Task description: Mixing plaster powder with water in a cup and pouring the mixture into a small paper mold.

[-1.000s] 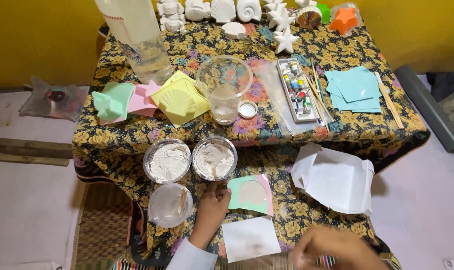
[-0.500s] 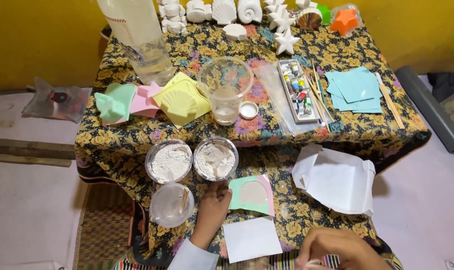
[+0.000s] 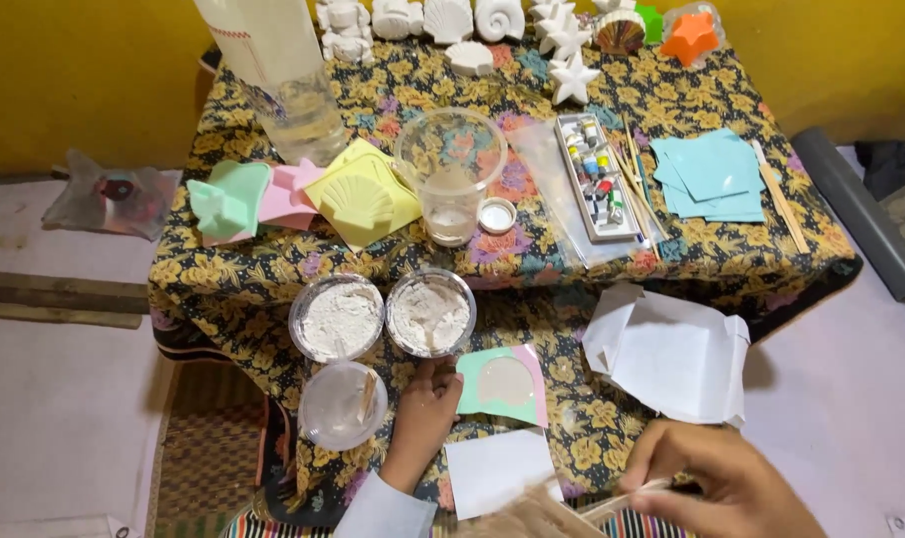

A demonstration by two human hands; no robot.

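Observation:
My left hand (image 3: 422,410) rests on the floral cloth with its fingers curled. It sits just below a clear cup of white powder (image 3: 430,313) and touches the left edge of a green and pink mould (image 3: 503,385) filled with pale paste. My right hand (image 3: 723,486) is at the bottom right, pinching a thin wooden stick (image 3: 640,490) that points left. A white paper square (image 3: 498,470) lies between my hands. A second powder cup (image 3: 338,318) and an empty cup holding a wooden stick (image 3: 342,404) stand to the left.
Farther back on the table (image 3: 273,269) are yellow, pink and green shell moulds (image 3: 358,199), a clear plastic cup (image 3: 450,174), a small white lid (image 3: 497,214), a paint set (image 3: 597,179), blue papers (image 3: 711,174), a large bottle (image 3: 288,85) and white plaster shapes (image 3: 572,80). An unfolded white paper (image 3: 671,354) lies on the right.
My right hand has shifted a little to the right and steadied, and the stick in it now shows. My left hand has stayed by the mould.

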